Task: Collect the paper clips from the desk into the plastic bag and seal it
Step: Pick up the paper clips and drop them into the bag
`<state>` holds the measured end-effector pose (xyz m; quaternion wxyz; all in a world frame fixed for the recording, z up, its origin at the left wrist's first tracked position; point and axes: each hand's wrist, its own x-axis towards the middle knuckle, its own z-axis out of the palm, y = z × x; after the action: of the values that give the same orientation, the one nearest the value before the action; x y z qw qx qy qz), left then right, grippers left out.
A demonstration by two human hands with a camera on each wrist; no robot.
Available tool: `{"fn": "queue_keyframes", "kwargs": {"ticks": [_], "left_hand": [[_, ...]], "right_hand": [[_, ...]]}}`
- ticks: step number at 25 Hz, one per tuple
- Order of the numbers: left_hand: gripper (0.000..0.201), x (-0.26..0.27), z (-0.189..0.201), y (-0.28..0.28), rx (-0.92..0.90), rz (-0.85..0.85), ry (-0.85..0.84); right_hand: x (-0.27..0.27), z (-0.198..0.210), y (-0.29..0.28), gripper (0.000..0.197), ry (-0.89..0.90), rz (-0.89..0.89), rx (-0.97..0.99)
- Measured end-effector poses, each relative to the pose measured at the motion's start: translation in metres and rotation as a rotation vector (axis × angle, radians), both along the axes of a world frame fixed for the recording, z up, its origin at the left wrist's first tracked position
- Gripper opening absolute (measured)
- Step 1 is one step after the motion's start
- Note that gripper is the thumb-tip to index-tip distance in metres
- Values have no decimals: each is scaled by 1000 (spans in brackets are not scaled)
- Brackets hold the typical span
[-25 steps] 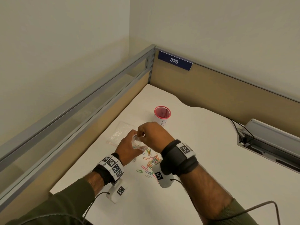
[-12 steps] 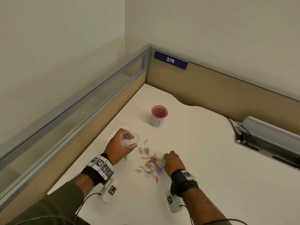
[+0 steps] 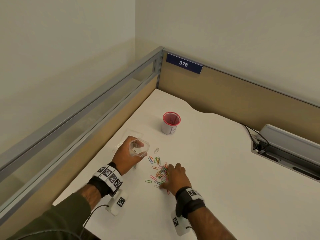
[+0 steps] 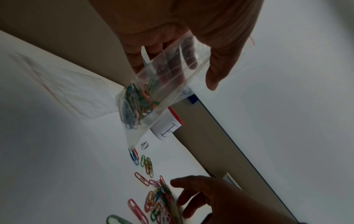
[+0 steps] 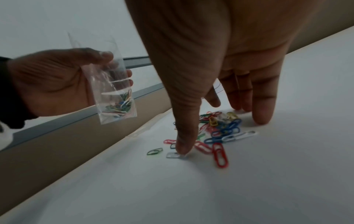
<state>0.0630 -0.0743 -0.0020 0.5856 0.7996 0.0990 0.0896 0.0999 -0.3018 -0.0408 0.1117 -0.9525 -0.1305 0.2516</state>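
1. Our left hand (image 3: 127,155) pinched the plastic bag (image 5: 113,92) above the desk (image 3: 216,170), some clips inside.
2. Our right hand (image 3: 174,177), fingers spread, pressed on the paper clips (image 3: 160,172) scattered there.

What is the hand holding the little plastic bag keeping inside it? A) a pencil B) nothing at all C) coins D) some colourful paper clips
D: the plastic bag held by the left hand already has a clump of coloured paper clips at its bottom.
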Motion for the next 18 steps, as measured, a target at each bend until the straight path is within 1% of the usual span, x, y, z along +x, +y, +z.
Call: {"fn": "queue_keyframes", "kwargs": {"ticks": [1, 2, 5, 6, 7, 10, 11, 14, 18], "left_hand": [[37, -1, 0, 0, 0, -1, 3], [37, -1, -1, -1, 0, -5, 4], [37, -1, 0, 0, -7, -9, 3], [38, -1, 1, 1, -9, -5, 6], [38, 0, 2, 2, -7, -1, 8], [38, 3, 2, 8, -12, 12, 12], [38, 4, 3, 9, -17, 16, 11], [37, 4, 3, 7, -20, 30, -1], [37, 5, 0, 3, -15, -6, 13]], "right_hand": [[3, 0, 6, 79, -2, 6, 2], [7, 0, 11, 73, -9, 7, 2], [21, 2, 19, 37, -54, 39, 0], [23, 3, 21, 30, -61, 56, -5], [25, 3, 22, 30, -57, 71, -8], [23, 3, 28, 50, -29, 148, -26], [21, 2, 31, 51, -56, 183, -42], [13, -1, 35, 29, -179, 246, -35], [17, 0, 24, 19, -205, 217, -33]]}}
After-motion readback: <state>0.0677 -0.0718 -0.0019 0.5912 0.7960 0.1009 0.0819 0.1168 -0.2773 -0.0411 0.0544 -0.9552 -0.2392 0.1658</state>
